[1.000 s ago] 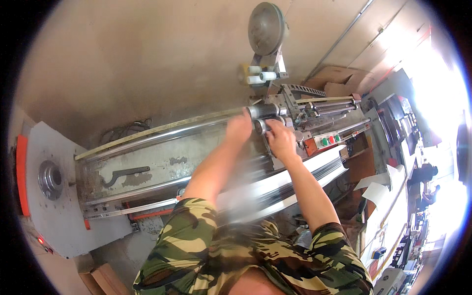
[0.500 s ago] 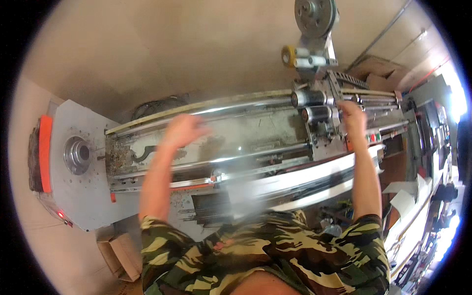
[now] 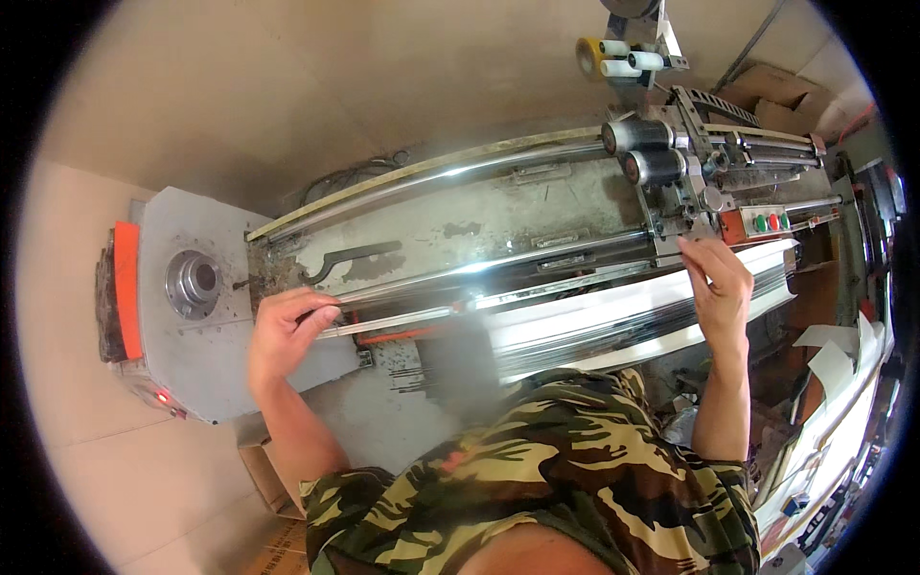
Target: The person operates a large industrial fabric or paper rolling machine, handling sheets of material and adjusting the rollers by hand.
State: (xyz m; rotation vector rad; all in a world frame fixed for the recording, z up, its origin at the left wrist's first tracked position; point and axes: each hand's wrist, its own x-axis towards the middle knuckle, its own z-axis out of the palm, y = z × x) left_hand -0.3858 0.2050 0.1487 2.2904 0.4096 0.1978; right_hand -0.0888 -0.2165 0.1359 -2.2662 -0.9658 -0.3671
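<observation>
Since 0.5 s ago: left hand (image 3: pixel 287 331) is off the middle of the machine bed (image 3: pixel 498 211), now lower and further left, nearer the person than the hook wrench (image 3: pixel 356 255). Right hand (image 3: pixel 721 281) is down from beside the 2 rollers (image 3: pixel 652 167) to the near side of the machine. View has shifted too.

Both hands narrow, thumb close to fingers, palms not wrapped round anything. Left is at the left stretch of the front bar (image 3: pixel 479 269); right is near its right end, just below the button box (image 3: pixel 767 222). Can't tell whether either pinches a thin rod or just lines up with the bar: too fine, middle is blurred.

Front bar runs along the near side of the bed, between the hands. Dark thin rods (image 3: pixel 613 333) lie lengthwise in the white tray (image 3: pixel 546 324), closer to the body.

Handling, my read: bar is stiff, polished, slippery, probably fixed. Rods look light individually, springy, likely to sag or whip if lifted by 1 end. Pinch near both ends, keep tension even. Not fragile, but could bend.
</observation>
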